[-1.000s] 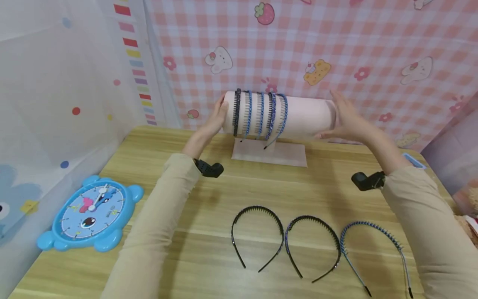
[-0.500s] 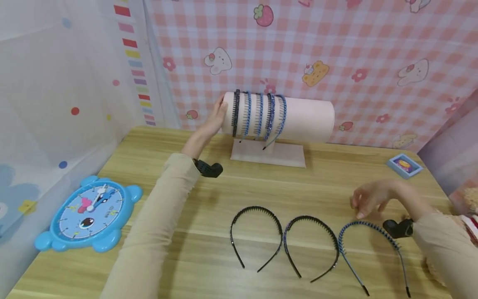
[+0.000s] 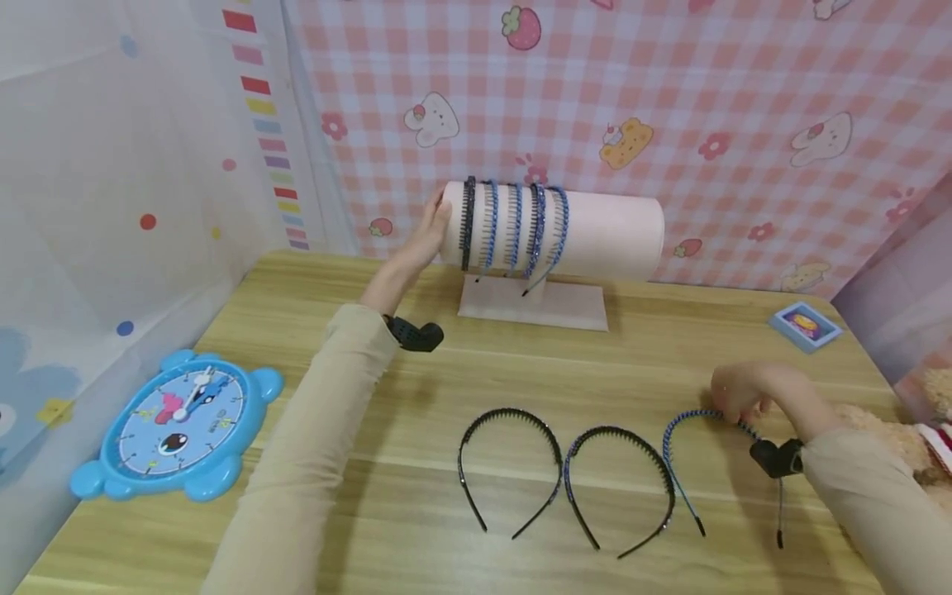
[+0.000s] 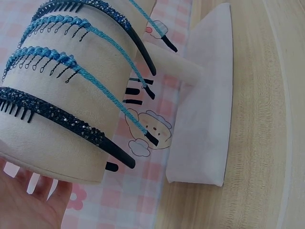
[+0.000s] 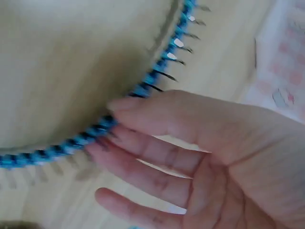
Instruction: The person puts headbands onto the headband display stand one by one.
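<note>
In the head view my left hand [image 3: 426, 235] rests against the left end of a pale pink display roll [image 3: 613, 235] on a flat base. Its fingers [image 4: 35, 188] lie along that end in the left wrist view. Several toothed headbands sit around the roll's left half, among them a dark glittery headband [image 3: 468, 223] and a blue braided headband [image 3: 559, 231]. My right hand [image 3: 754, 392] pinches another blue braided headband [image 5: 71, 145] between thumb and fingers at the top of its arch, low over the table. Part of that arch is hidden behind the hand and wrist camera.
Two dark toothed headbands, a left one [image 3: 513, 413] and a right one [image 3: 617, 430], lie on the wooden table [image 3: 402, 545]. A blue toy clock [image 3: 182, 421] lies at left. A small blue box [image 3: 806, 326] and a plush toy [image 3: 863, 426] are at right.
My right hand has left the roll's right end, come down to the front right and taken hold of the blue headband, which has shifted slightly up and left. My left hand stays at the roll.
</note>
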Demonstrator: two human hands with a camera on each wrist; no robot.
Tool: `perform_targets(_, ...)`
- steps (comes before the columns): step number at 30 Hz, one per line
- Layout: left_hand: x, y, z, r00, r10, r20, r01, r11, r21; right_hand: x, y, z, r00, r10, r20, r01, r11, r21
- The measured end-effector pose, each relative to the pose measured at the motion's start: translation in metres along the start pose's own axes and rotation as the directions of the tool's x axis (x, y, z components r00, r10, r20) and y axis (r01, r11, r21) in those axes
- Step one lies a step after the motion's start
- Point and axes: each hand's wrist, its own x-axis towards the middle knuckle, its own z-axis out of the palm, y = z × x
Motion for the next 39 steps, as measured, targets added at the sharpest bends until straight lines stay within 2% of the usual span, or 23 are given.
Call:
perform_targets(3,0.000,-0.001,-0.001,1.000,0.013,0.000,-0.013,1.000,-0.004,-0.002,0.008,-0.011,0.997,-0.040,-0.067,0.047,0.995,0.094)
perform_targets(9,0.001,-0.001,-0.001,1.000,0.028,-0.004,-0.028,1.000,-0.003,-0.008,0.014,-0.039,0.972,-0.091,-0.216,0.118,0.986,0.116)
perform_targets(12,0.001,0.000,-0.001,1.000,0.022,-0.005,-0.022,1.000,0.001,-0.011,0.012,-0.050,0.951,-0.083,-0.299,0.140,0.974,0.176)
perform_targets(15,0.001,0.001,-0.001,1.000,0.017,-0.003,-0.017,1.000,-0.004,-0.013,0.010,-0.059,0.942,-0.034,-0.334,0.143,0.940,0.309)
perform_targets(18,0.000,0.001,-0.001,1.000,0.024,0.001,-0.024,1.000,-0.007,-0.013,0.008,-0.064,0.937,0.031,-0.348,0.144,0.874,0.464)
perform_targets(22,0.001,0.000,-0.001,1.000,0.032,0.002,-0.031,0.999,-0.011,-0.015,0.003,-0.068,0.917,0.075,-0.391,0.189,0.783,0.593)
perform_targets(28,0.001,-0.002,-0.001,1.000,0.021,0.000,-0.021,1.000,-0.018,-0.013,-0.009,-0.075,0.895,0.072,-0.440,0.286,0.665,0.690)
perform_targets(30,0.000,-0.002,0.000,1.000,0.022,-0.001,-0.022,1.000,-0.018,-0.013,-0.014,-0.077,0.884,0.071,-0.462,0.317,0.637,0.703)
perform_targets(35,0.000,-0.002,-0.001,1.000,0.019,-0.001,-0.019,1.000,-0.010,-0.015,-0.026,-0.083,0.862,0.081,-0.501,0.411,0.468,0.782)
perform_targets(39,-0.001,-0.002,-0.001,1.000,0.003,0.000,-0.003,1.000,-0.004,-0.017,-0.038,-0.087,0.843,0.107,-0.527,0.482,0.285,0.828)
